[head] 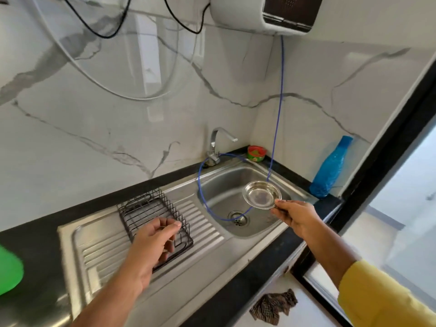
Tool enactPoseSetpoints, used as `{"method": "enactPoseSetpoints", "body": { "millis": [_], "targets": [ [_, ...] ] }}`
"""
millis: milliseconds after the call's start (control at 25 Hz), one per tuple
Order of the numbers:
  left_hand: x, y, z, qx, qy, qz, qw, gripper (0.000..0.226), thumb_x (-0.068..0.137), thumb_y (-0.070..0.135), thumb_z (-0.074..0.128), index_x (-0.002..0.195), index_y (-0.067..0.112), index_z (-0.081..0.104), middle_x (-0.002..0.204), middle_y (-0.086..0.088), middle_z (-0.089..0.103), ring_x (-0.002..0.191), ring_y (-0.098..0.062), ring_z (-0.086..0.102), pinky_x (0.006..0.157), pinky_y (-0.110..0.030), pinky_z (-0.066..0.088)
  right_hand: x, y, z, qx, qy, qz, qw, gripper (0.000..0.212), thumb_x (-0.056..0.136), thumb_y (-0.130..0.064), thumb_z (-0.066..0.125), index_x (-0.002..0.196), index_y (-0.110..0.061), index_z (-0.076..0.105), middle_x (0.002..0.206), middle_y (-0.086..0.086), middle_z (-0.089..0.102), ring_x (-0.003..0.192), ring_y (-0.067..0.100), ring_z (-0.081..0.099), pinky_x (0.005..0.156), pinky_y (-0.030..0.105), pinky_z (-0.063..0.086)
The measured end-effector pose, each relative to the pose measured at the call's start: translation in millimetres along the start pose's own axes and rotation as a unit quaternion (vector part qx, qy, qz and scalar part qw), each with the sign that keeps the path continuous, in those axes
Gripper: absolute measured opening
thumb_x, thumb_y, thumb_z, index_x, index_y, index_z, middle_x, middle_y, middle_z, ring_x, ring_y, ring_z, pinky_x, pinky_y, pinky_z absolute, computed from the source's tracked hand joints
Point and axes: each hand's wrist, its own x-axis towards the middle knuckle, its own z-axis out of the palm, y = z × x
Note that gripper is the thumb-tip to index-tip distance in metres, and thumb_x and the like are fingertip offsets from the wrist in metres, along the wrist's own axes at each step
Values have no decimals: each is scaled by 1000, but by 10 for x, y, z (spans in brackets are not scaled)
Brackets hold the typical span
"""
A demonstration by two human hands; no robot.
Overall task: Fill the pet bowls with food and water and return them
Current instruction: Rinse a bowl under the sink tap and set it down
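Right hand (297, 217) holds a steel bowl (262, 194) by its rim over the sink (219, 185); left hand (153, 241) hovers above the rack (146, 208), fingers loosely curled, holding nothing.

No text, label, brand or number is legible anywhere.

Round steel bowl (262, 195) above the steel sink basin (221, 185), right of black wire rack (154, 215) on the ribbed drainboard (203, 223). Chrome tap (218, 143) behind; blue plastic bottle (330, 168) far right on the table (35, 241).
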Motion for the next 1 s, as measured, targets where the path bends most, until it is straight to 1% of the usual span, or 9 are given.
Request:
{"method": "enactPoseSetpoints", "body": {
  "millis": [120,280,400,520,640,720,800,920,1000],
  "targets": [
    [365,2,219,1,28,-13,1000,15,90,17,68,100,7,69,72,-9,62,60,-20,56,50,-27,42,789,-122,8,-33,29,-13,999,9,86,4,74,91,6,66,84,20,71,63,23,72,63,32,62],
    [757,-14,480,-5,87,-23,996,12,89,13,68,98,5,69,69,-9,59,59,-21,53,54,-29,39,1725,-125,16,-114,53,-38,991,13,83,5,77,79,2,65,90,24,73,79,34,75,60,35,65],
    [1083,-13,735,-3,119,-33,992,10,89,10,67,98,5,69,70,-12,58,58,-21,51,54,-28,38,2297,-102,45,-207,66,-65,974,13,81,0,81,76,-2,69,88,22,76,74,30,76,70,43,66],
    [1333,-35,876,7,141,-33,989,8,89,11,68,96,7,70,68,-10,58,58,-20,51,53,-27,37,2532,-107,65,-386,52,-167,906,20,81,-15,81,65,-17,69,64,4,74,65,21,73,77,41,63],
    [1721,-128,1105,17,155,-46,987,8,89,12,69,95,7,69,69,-9,58,57,-19,52,51,-24,37,2788,-162,82,-494,12,-262,829,7,84,-21,77,82,-15,74,77,5,76,77,26,71,75,35,58],
    [1946,-169,1236,31,157,-53,986,8,89,13,69,94,6,69,74,-11,60,57,-19,53,49,-22,37,2887,-202,87,-525,-15,-314,791,7,87,-20,75,92,-14,74,82,5,76,77,26,70,73,33,54],
    [2106,-207,1285,44,158,-62,985,6,89,13,69,92,8,69,76,-10,63,58,-19,55,50,-22,37,2843,-214,103,-573,-54,-380,724,5,88,-17,74,91,-16,70,78,3,73,67,26,69,64,33,53],
    [2540,-233,1418,89,156,-66,982,2,88,12,70,89,10,71,75,-9,68,58,-18,56,49,-21,37,2976,-154,48,-633,-135,-433,627,30,67,-5,88,79,-19,65,63,-1,64,42,23,61,39,30,47],
    [2851,-209,1546,139,155,-51,977,4,85,11,74,82,14,72,72,-6,69,57,-18,57,47,-20,38,2962,-160,35,-635,-130,-423,634,24,75,-11,85,82,-21,64,66,-4,66,47,17,61,42,26,47]
  ]
}}
